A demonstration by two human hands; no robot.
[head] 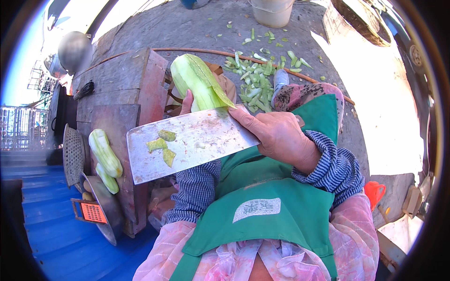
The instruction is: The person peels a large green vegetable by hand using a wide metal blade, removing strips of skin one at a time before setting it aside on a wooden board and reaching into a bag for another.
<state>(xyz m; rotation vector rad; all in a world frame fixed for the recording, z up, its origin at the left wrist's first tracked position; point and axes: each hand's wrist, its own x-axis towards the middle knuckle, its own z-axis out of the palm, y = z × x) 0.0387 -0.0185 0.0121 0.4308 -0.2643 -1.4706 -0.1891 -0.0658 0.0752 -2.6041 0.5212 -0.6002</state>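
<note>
A large, pale green gourd [191, 79], mostly peeled, is held up before me in my left hand [187, 103]. Only part of that hand shows; the rest is behind the gourd and the blade. A darker strip of skin still clings along the gourd's right side. My right hand [277, 135] grips a broad cleaver [197, 140], its index finger stretched along the blade; the handle is hidden in the palm. The blade's upper edge meets the gourd's lower end. Three bits of green peel [165, 144] stick to the blade's flat face.
Two peeled gourds [105, 154] lie on a wooden board [114, 114] on the low wooden table [112, 75] at left. Beside them are a metal basin [107, 214], an orange grater [94, 212] and a woven basket [73, 154]. Peelings [255, 82] litter the floor near a hose [214, 52] and a white bucket [272, 12].
</note>
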